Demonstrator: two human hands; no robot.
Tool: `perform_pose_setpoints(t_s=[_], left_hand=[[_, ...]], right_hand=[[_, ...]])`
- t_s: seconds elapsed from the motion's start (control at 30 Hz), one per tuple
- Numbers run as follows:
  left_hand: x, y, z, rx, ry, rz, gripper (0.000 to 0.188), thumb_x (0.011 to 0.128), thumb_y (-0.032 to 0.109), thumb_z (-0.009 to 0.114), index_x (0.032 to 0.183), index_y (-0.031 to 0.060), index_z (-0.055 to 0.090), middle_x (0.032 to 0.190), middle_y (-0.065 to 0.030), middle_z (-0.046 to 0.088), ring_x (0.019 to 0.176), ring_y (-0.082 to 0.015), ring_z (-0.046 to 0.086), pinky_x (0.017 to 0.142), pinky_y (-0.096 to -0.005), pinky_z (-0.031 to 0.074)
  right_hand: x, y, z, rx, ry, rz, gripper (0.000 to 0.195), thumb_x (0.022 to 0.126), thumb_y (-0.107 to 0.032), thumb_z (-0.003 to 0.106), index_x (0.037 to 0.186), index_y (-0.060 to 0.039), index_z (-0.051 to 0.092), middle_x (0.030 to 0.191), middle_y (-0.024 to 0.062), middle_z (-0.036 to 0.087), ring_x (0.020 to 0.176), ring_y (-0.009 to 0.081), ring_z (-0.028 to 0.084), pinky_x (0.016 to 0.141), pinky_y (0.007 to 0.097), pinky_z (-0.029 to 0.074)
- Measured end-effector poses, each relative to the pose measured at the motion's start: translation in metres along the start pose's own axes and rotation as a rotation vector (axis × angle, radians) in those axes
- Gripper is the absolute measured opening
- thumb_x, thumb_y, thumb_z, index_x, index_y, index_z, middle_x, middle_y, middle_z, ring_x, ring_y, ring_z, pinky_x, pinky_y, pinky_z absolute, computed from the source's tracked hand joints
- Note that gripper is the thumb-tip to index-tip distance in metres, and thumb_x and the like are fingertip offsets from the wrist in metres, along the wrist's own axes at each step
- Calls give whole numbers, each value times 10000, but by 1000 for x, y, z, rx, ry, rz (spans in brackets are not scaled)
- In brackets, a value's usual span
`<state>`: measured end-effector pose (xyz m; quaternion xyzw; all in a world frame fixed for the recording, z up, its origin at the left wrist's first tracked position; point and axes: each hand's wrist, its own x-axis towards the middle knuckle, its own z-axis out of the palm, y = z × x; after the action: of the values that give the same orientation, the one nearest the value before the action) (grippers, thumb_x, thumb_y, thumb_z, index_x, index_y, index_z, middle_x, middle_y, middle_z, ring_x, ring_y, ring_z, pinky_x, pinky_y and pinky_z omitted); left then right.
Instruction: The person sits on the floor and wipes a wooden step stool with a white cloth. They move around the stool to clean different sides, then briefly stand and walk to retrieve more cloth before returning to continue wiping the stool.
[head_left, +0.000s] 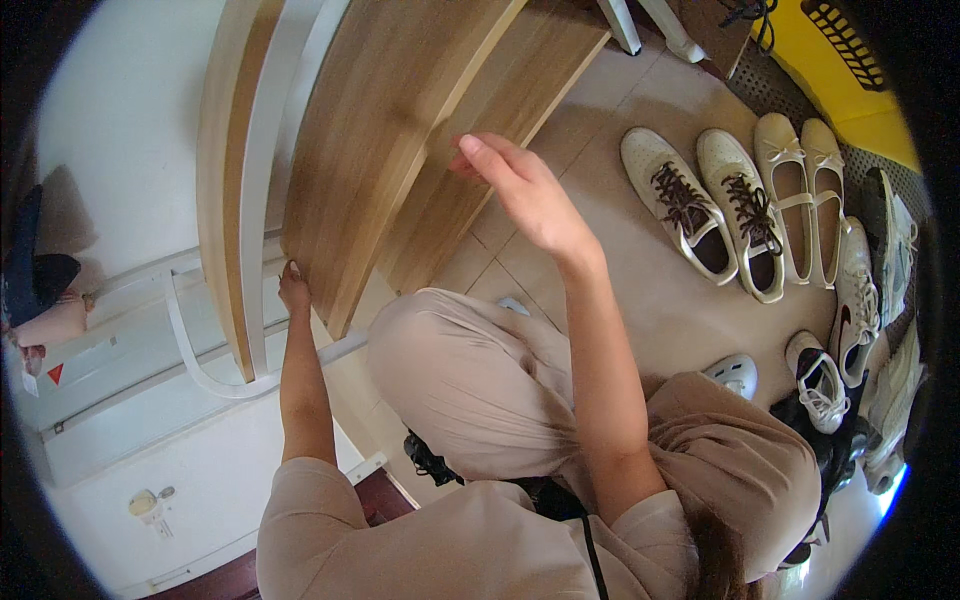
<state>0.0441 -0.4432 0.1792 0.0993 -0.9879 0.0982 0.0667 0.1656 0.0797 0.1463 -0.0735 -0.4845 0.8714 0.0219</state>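
Several wood-grain boards stand in front of me as a rack of shelves. My left hand (295, 289) reaches to the near end of a wide wood-grain shelf board (352, 150), its fingers at the board's edge; whether they grip it is hard to tell. My right hand (525, 187) is raised over a lower wood-grain shelf (480, 142), fingers bent and partly hidden behind the thumb, with no object seen in it. Left of the boards, a curved white metal rail (187, 337) joins the rack's white frame. Another upright-looking board (225, 187) with a brown edge stands beside it.
On the tiled floor at right are cream lace-up sneakers (679, 202), cream bow flats (791, 199) and a white sneaker (821, 390). A yellow plastic basket (840, 67) stands at the upper right. At far left is a white wall (135, 112) with dark items near it.
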Motion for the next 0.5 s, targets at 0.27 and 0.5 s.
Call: perform_pose_setpoints(t_s=[0.27, 0.5], left_hand=[[18, -10, 15, 66, 260, 77, 281, 836, 75, 492, 1049, 47, 673, 882, -188, 676, 808, -337, 648, 738, -416, 497], [69, -3, 11, 5, 218, 171, 243, 856, 120, 521, 1021, 89, 698, 823, -163, 675, 761, -283, 644, 729, -397, 473]], right_hand=[[0, 5, -17, -26, 35, 29, 571, 951, -463, 434, 1158, 53, 566, 1044, 149, 639, 1013, 218, 577, 924, 315, 415], [2, 19, -29, 12, 88, 21, 572, 934, -473, 457, 1107, 58, 579, 1031, 162, 642, 1024, 233, 567, 911, 311, 409]])
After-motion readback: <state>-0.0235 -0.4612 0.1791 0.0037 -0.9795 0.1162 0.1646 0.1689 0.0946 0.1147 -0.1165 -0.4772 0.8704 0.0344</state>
